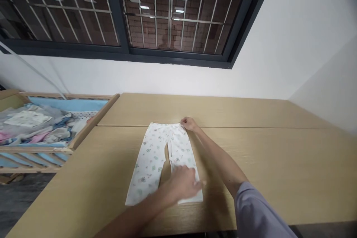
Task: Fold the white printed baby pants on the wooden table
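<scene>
A pair of small white trousers point(153, 160) with a pale green and grey print lies flat on the wooden table, waistband away from me and legs toward me. With its fingers pinched, my right hand point(189, 123) holds the right corner of the waistband. My left hand point(185, 183) is over the lower part of the right trouser leg and covers some of it. Motion smears its fingers, so their grip is unclear, and I cannot tell whether it touches the cloth. Wood shows through the gap between the two legs.
The wooden table point(264, 163) has a seam running across it near the back. To the left stands a wooden cot point(92, 122) with blue lining, holding a heap of clothes point(41, 122). A white wall point(167, 78) and a dark-framed barred window point(178, 57) rise behind.
</scene>
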### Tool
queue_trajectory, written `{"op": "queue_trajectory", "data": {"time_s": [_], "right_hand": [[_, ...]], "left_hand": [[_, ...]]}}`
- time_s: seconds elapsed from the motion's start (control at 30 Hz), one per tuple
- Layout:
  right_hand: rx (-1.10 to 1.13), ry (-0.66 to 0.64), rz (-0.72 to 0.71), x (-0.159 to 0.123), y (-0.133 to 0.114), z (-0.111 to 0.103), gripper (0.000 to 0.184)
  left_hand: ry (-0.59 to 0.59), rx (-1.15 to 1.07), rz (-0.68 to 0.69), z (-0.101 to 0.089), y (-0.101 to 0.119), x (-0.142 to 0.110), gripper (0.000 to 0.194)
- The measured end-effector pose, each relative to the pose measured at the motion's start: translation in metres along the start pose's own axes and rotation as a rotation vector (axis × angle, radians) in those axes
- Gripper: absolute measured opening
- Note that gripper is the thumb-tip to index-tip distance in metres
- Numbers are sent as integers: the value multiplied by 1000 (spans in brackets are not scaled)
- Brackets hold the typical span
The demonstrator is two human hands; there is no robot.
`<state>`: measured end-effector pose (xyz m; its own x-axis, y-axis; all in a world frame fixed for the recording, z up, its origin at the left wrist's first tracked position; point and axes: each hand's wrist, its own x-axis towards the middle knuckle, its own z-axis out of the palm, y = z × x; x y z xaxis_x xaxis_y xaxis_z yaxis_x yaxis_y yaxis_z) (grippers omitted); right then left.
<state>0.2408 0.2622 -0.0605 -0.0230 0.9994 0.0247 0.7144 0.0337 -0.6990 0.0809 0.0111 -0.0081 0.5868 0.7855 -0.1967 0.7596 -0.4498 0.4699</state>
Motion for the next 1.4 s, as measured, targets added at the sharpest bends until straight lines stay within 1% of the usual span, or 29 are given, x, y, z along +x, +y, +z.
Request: {"op": "queue_trajectory", "data": {"time_s": [0.07, 0.1, 0.17, 0.23, 0.33, 0.4, 0.5, 0.57, 0.63, 0.73, 0.83, 0.93, 1.0, 1.17, 1.27, 1.4], "right_hand": [[-6, -7, -2, 0, 1, 1, 9], [-8, -12, -5, -1, 2, 2, 9], [-10, -20, -14, -1, 4, 3, 11], [-10, -24, -18, -2, 6, 3, 12], [-9, -23, -17, -4, 4, 3, 12], [-7, -21, -12, -6, 0, 1, 10], [-6, -8, 6, -7, -10, -1, 8], [-1, 3, 19, -8, -20, -4, 10], [8, 10, 23, -8, -31, -6, 15], [23, 20, 3, -5, -51, -7, 20], [37, 27, -42, -2, -75, -2, 25], [50, 30, -89, 2, -97, 9, 27], [56, 42, -112, 4, -110, 20, 27], [63, 98, -137, 6, -132, 56, 25], [54, 110, -147, 8, -137, 81, 24], [16, 100, -152, 10, -141, 109, 25]], "left_hand": [[-49, 54, 13, 28, 14, -5, 62], [-55, 74, 14, 38, 17, -6, 61], [-59, 87, 34, 47, 18, -6, 54], [-72, 81, 57, 47, 17, -8, 47], [-102, 90, 31, 37, 18, -14, 44], [-93, 104, 12, 28, 21, -19, 42], [-84, 102, -1, 15, 25, -27, 37], [-71, 70, -6, 7, 23, -34, 32], [-20, -1, -19, -1, 17, -42, 31], [47, -164, -64, -18, 6, -60, 34], [49, -310, -122, -36, -4, -81, 33], [49, -386, -201, -48, -14, -104, 32], [71, -392, -253, -50, -21, -119, 34], [134, -322, -364, -38, -50, -148, 35], [167, -182, -457, -31, -68, -158, 34], [137, -40, -584, -29, -81, -166, 34]]}}
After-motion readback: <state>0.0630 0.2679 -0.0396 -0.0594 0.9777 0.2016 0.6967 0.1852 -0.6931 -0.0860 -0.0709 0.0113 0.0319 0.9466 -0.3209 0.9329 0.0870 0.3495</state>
